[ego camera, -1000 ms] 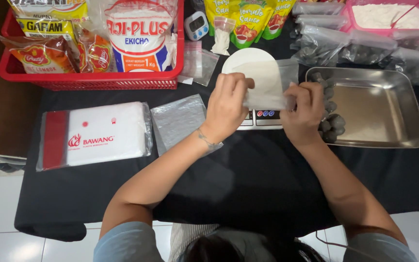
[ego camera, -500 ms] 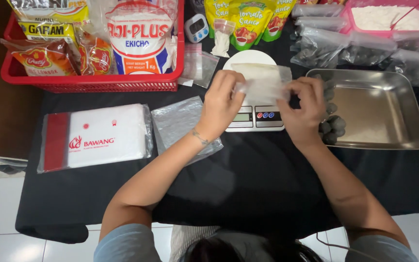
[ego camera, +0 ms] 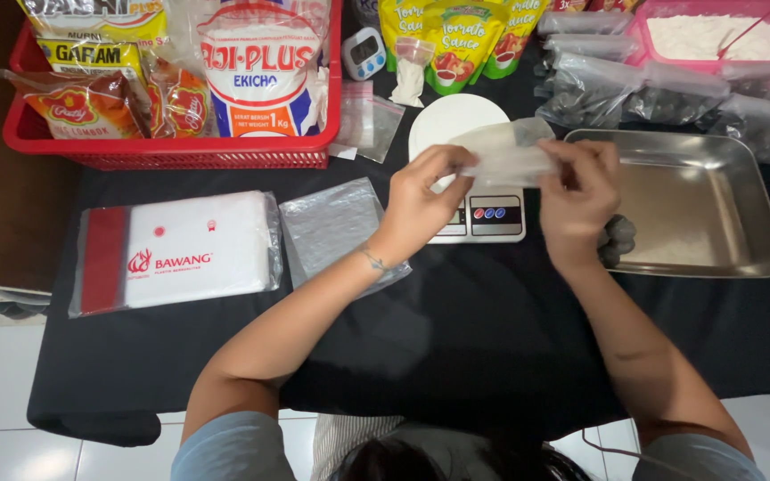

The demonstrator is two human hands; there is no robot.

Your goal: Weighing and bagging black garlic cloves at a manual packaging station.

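Black cloth-covered table (ego camera: 456,347) over pale floor tiles, items placed with reference to the kitchen scale (ego camera: 474,183), a white unit with a round platform and a small front panel. Far left of the scale and behind: red plastic basket (ego camera: 171,147) with perforated walls, packed with glossy printed food packets. Left of the scale, nearer the table edge: flat rectangular pack of plastic bags (ego camera: 176,252), white with a red band, in a clear wrapper. Just left of the scale: loose stack of thin clear bags (ego camera: 327,223), slightly crinkled. Directly above the scale: left hand (ego camera: 421,200) and right hand (ego camera: 577,196), each pinched shut on one end of a small clear plastic bag (ego camera: 505,156), soft, translucent, stretched between them. Behind the scale: small white digital timer (ego camera: 364,52) and yellow-green sauce pouches (ego camera: 452,40). Just right of the scale: rectangular steel tray (ego camera: 715,205), smooth, rounded corners, with dark round balls (ego camera: 618,236) at its near-left corner beside the right wrist. Right of the scale and behind: clear filled bags of dark balls (ego camera: 599,89); pink tub of white powder (ego camera: 715,31).
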